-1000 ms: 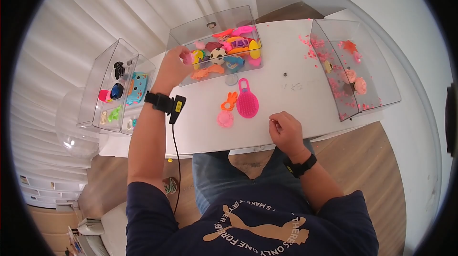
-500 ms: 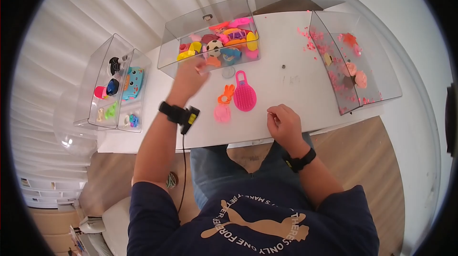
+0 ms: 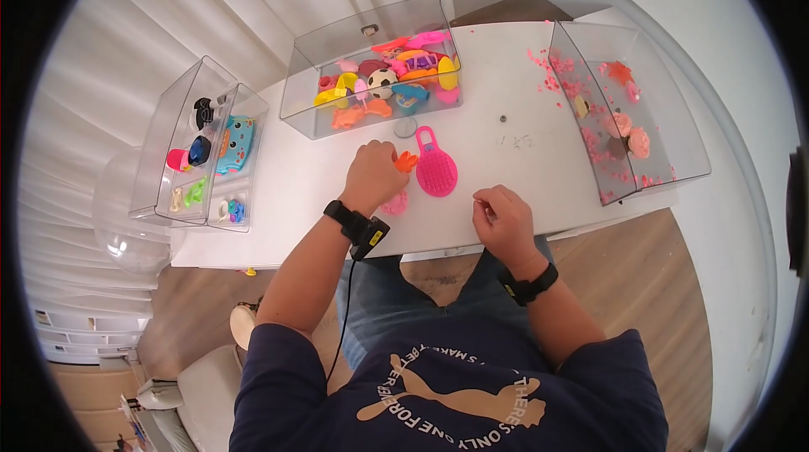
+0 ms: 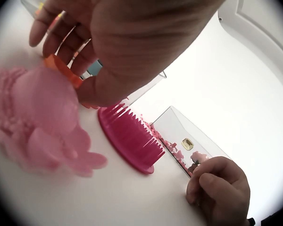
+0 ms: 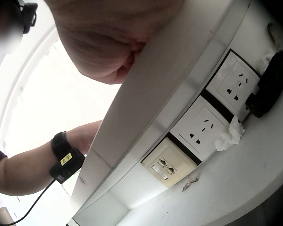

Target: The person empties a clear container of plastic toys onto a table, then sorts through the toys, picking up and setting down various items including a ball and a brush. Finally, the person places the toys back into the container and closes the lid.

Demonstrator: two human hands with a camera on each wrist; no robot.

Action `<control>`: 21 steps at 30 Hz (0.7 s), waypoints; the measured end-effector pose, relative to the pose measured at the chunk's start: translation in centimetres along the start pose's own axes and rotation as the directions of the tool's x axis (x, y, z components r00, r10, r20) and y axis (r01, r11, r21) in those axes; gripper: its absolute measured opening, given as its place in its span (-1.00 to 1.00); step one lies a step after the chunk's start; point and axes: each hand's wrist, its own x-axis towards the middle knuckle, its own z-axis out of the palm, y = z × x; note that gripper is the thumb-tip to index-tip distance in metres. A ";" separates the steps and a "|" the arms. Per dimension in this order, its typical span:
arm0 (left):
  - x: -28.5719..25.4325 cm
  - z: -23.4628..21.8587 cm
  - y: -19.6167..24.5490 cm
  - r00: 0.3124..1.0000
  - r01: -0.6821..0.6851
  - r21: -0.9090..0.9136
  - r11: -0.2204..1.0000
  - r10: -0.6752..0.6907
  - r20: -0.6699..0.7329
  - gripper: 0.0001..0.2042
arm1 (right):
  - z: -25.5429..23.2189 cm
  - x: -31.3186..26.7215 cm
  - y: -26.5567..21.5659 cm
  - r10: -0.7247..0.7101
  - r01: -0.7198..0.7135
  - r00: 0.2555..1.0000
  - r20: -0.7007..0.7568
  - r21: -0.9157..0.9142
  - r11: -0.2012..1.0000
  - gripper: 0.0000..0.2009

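Note:
In the head view my left hand [image 3: 371,176] is over the near middle of the table. It pinches an orange rabbit-eared toy [image 3: 407,162] between thumb and fingers; the hand covers most of it. Below the palm lies a light pink toy with a rounded, petal-like shape [image 4: 47,108], large in the left wrist view. A magenta hairbrush [image 3: 437,172] rests bristles up to the right of the orange toy. My right hand [image 3: 506,220] rests loosely curled by the table's front edge, and no object shows in it.
A clear bin of mixed toys [image 3: 371,119] stands at the back, with a round clear disc [image 3: 405,128] before it. Left is a divided clear bin [image 3: 206,191]; right, another clear bin [image 3: 666,178] with pink bits. Wall sockets [image 5: 203,129] sit below the tabletop.
My left hand has come from the back bin, rightward and nearer to me, onto the orange toy. That toy's ears now point more to the right. The right hand stays put.

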 end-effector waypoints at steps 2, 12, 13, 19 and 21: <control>0.3 -0.2 -0.4 0.998 0.027 0.015 1.000 -0.028 0.063 -0.76 | 0.0 0.0 0.1 -0.001 0.001 1.000 -0.002 0.010 1.000 -0.89; -0.3 -1.3 -2.5 0.998 0.018 -0.138 0.990 -0.026 -0.055 -0.78 | -0.1 0.1 -0.2 -0.011 0.011 1.000 0.007 -0.018 1.000 -0.91; -0.3 -1.5 -2.8 0.995 -0.004 -0.154 0.988 -0.011 -0.102 -0.79 | -0.1 0.1 -0.2 -0.013 0.013 1.000 0.007 -0.019 1.000 -0.91; 1.3 -6.9 -3.8 0.920 -0.043 -0.194 0.980 -0.037 -0.391 -0.79 | -0.1 0.1 -0.2 -0.014 0.014 1.000 0.003 -0.011 1.000 -0.90; 2.8 -8.9 -4.9 0.877 0.007 -0.190 0.982 -0.097 -0.470 -0.77 | 0.0 0.2 -0.2 -0.016 0.016 1.000 0.007 -0.017 1.000 -0.90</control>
